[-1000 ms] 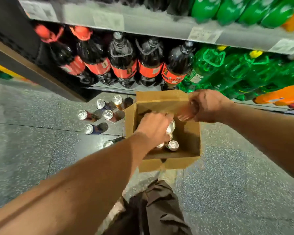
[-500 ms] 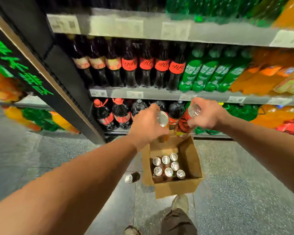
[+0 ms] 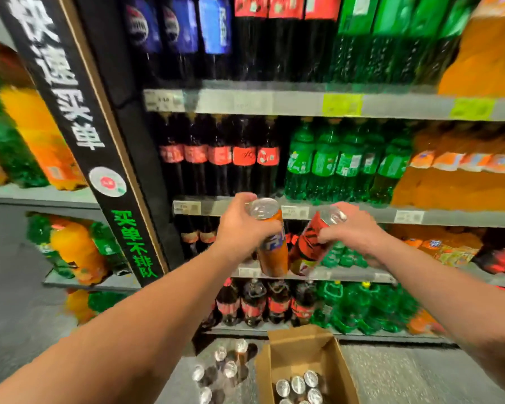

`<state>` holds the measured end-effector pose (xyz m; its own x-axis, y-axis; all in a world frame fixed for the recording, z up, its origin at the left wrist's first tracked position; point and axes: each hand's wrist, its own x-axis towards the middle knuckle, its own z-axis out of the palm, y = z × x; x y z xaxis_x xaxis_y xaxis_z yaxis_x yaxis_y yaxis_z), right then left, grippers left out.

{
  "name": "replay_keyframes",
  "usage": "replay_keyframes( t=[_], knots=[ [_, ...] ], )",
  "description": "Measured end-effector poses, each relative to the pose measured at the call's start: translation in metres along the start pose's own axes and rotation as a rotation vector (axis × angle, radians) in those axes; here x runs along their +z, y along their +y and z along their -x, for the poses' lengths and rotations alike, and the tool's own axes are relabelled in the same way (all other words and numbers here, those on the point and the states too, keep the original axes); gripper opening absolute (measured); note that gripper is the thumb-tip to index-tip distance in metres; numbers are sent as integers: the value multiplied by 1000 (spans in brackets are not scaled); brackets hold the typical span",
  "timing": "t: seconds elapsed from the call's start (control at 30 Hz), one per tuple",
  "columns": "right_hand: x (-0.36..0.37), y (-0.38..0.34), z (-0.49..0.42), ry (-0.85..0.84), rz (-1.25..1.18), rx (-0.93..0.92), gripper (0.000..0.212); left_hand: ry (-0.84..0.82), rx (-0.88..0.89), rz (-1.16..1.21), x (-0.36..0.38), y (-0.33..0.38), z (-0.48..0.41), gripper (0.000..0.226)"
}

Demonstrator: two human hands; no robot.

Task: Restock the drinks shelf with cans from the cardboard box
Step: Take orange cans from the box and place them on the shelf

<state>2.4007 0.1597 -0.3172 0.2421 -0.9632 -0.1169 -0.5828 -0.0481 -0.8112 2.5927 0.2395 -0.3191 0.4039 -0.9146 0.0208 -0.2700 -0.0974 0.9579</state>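
Observation:
My left hand (image 3: 241, 228) grips a tall orange can (image 3: 271, 246), held upright in front of the drinks shelf (image 3: 318, 212). My right hand (image 3: 353, 231) grips a red can (image 3: 311, 243) that tilts to the left, close beside the orange one. Both cans hang at the height of the third shelf row. Below on the floor stands the open cardboard box (image 3: 298, 351) with several silver-topped cans (image 3: 301, 384) inside.
Several loose cans (image 3: 225, 365) stand on the floor left of the box. The shelves hold dark cola bottles (image 3: 219, 158), green bottles (image 3: 341, 161) and orange bottles (image 3: 461, 176). A black pillar with green and white lettering (image 3: 99, 158) borders the shelf on the left.
Both hands have lifted a can each out of the box and risen to shelf height. The view has tilted up from the floor to the shelves.

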Motion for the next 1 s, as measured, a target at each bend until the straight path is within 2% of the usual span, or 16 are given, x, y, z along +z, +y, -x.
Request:
replay_keyframes(
  t=[0.07, 0.17, 0.3, 0.4, 0.57, 0.7, 0.83, 1.0],
  knots=[
    [-12, -24, 6, 30, -72, -28, 68, 23, 42, 98, -12, 29, 3, 58],
    [-25, -60, 14, 80, -263, -90, 45, 57, 93, 192, -29, 68, 4, 49],
    [-40, -110, 31, 58, -515, -162, 31, 32, 159, 265, -48, 112, 7, 42],
    [-53, -138, 39, 63, -621, -208, 13, 33, 201, 323, -52, 144, 9, 40],
    [-81, -180, 50, 76, -722, -277, 10, 44, 257, 346, -52, 192, 12, 43],
    [-112, -206, 54, 67, -682, -349, 9, 42, 306, 353, -54, 230, 13, 44],
    [-142, -227, 54, 54, -680, -399, 8, 66, 343, 360, -52, 269, 11, 34],
    [-177, -245, 46, 49, -672, -429, 10, 95, 365, 339, -43, 311, 3, 54]
  ],
)
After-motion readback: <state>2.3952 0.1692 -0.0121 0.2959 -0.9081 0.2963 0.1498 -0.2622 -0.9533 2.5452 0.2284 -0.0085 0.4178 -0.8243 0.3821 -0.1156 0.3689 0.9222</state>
